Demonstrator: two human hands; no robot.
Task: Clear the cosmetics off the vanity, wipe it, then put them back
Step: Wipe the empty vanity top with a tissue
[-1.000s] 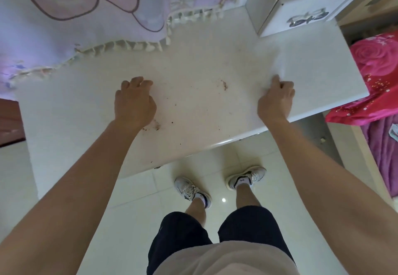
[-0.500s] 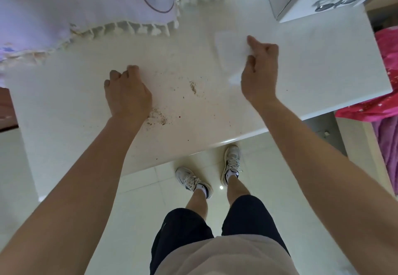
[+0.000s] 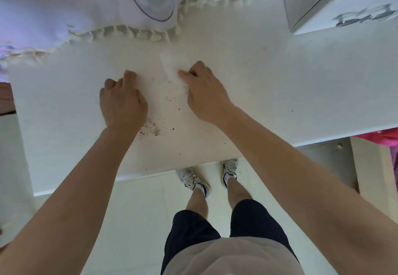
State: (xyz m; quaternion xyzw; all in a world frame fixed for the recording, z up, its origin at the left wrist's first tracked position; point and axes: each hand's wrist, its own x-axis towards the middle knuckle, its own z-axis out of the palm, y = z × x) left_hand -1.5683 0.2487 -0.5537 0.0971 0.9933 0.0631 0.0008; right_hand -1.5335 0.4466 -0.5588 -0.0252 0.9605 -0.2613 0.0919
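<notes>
My right hand [image 3: 206,93] pinches the near edge of a thin white wipe [image 3: 170,65], fingers curled onto it. The wipe lies flat on the vanity [image 3: 280,91], about mid-top. My left hand [image 3: 122,104] rests knuckles-up on the top just beside it, fingers curled under, and I see nothing in it. No cosmetics are in view, so I judge the clearing done and the wiping in hand.

The main risk is the crumbs [image 3: 153,128]. The thickest patch sits at the heel of my left hand, near the front edge, with loose specks between the two hands. A stroke pulled towards me would likely push them over the edge onto the floor [image 3: 140,210] rather than gather them. My left wrist could also drag through the patch and smear it.

The wipe looks thin and I hold it only at one edge. It may bunch or fold under my fingers, so that I rub with bare knuckles and leave streaks.

At the back, the fringe [image 3: 129,32] of the cloth [image 3: 86,12] lies on the top. A far stroke could snag it or sweep grit under it. I cannot tell whether the wipe is damp; if it is dry, fine dust may only scatter.
</notes>
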